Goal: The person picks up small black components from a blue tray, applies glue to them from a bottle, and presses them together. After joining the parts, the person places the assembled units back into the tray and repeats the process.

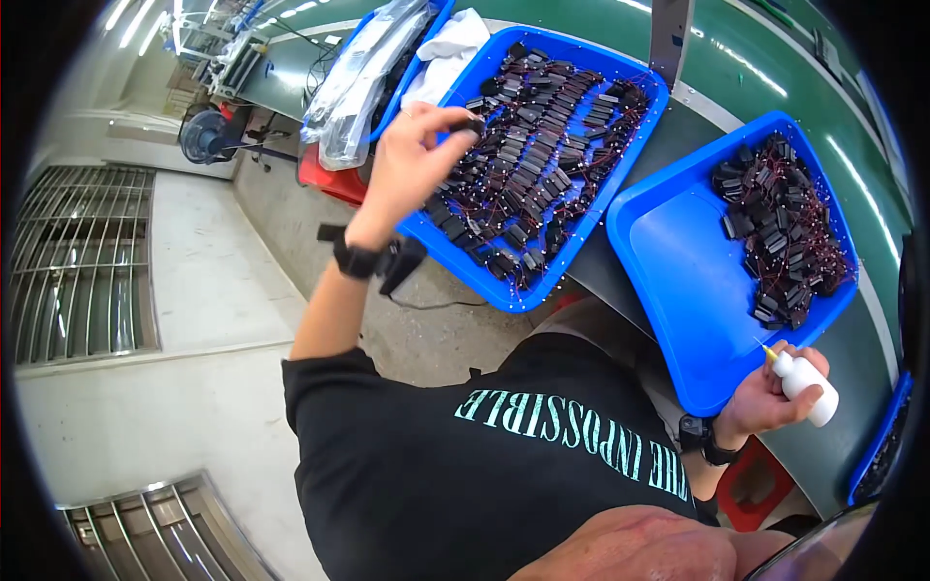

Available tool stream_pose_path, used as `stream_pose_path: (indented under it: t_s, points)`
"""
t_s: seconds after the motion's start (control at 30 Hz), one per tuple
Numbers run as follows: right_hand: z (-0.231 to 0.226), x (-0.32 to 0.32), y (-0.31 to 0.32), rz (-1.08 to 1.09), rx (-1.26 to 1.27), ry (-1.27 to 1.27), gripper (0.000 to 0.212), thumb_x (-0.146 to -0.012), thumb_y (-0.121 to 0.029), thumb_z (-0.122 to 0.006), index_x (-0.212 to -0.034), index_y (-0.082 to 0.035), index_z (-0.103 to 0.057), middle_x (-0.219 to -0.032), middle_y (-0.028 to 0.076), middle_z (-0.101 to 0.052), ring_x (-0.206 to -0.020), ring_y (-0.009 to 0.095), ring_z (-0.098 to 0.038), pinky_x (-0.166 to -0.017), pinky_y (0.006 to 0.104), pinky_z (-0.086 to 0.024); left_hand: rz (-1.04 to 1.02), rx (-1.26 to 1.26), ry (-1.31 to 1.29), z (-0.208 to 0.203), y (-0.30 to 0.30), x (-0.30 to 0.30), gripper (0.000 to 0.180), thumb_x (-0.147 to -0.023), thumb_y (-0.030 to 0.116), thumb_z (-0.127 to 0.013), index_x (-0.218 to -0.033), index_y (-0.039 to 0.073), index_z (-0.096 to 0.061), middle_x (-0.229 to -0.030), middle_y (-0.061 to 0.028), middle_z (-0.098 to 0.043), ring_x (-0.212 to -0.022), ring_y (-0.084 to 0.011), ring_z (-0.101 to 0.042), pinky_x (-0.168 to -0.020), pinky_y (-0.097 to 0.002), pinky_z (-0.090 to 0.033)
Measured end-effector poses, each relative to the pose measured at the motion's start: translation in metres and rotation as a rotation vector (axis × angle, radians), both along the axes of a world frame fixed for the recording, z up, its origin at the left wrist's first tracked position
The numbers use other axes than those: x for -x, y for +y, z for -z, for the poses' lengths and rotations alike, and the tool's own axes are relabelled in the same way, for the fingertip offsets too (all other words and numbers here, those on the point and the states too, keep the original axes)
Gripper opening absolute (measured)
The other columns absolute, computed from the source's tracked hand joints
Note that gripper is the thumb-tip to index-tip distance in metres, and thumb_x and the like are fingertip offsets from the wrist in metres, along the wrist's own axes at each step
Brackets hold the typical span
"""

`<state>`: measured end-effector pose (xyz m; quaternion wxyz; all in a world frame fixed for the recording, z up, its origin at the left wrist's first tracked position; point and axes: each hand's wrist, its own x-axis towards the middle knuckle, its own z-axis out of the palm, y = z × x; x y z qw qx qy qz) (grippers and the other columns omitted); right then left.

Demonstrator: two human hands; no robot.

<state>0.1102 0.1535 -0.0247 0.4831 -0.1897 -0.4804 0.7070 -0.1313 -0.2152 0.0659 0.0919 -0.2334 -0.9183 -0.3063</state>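
Grn bench (pixel 717 73) w/ blue trays (pixel 678 266), blk parts (pixel 787 237); fan (pixel 202 137), barred windows (pixel 85 261) on L.

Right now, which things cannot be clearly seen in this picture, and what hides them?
In the head view:
Small black part in the left hand: blurred, partly covered by that hand.
Inside of white bottle in the right hand: hidden by its opaque wall.
Far-right blue tray: cut off by the dark picture rim.
Upper-left blue tray: partly covered by clear plastic bags.

Four blue trays (pixel 668 281), one bottle (pixel 806 389)
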Motion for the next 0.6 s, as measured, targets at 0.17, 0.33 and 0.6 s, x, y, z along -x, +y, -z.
stream_pose_path:
  t_s: [0.17, 0.33, 0.6]
  points:
    - [-0.007, 0.007, -0.007, 0.075, 0.025, -0.078, 0.043, -0.091, -0.044, -0.048, -0.094, -0.002, -0.054, -0.078, 0.007, -0.051, -0.072, 0.016, -0.053, -0.068, 0.0303, -0.043, -0.038, 0.379, -0.101, 0.034, -0.02, 0.061, 0.024, -0.082, 0.023, -0.066, -0.101, 0.011, -0.071, -0.082, -0.012, -0.066, -0.074, -0.0277, -0.064, -0.068, -0.0373, -0.05]
    - [-0.003, 0.003, -0.004, 0.044, -0.038, -0.09, 0.047, -0.092, -0.047, -0.05, -0.099, -0.001, -0.056, -0.078, 0.008, -0.058, -0.071, 0.013, -0.059, -0.058, 0.0198, -0.041, -0.037, 0.51, 0.085, 0.059, -0.024, 0.081, 0.025, -0.081, 0.022, -0.067, -0.105, 0.015, -0.07, -0.069, -0.01, -0.061, -0.069, -0.0281, -0.063, -0.065, -0.0386, -0.049]
    - [-0.003, 0.003, -0.007, 0.024, -0.028, -0.065, 0.05, -0.091, -0.049, -0.052, -0.102, 0.0, -0.057, -0.079, 0.009, -0.061, -0.068, 0.012, -0.059, -0.057, 0.0175, -0.042, -0.021, 0.516, 0.055, 0.052, -0.023, 0.077, 0.03, -0.081, 0.021, -0.068, -0.11, 0.014, -0.064, -0.078, -0.0102, -0.066, -0.076, -0.0301, -0.065, -0.067, -0.0412, -0.051]
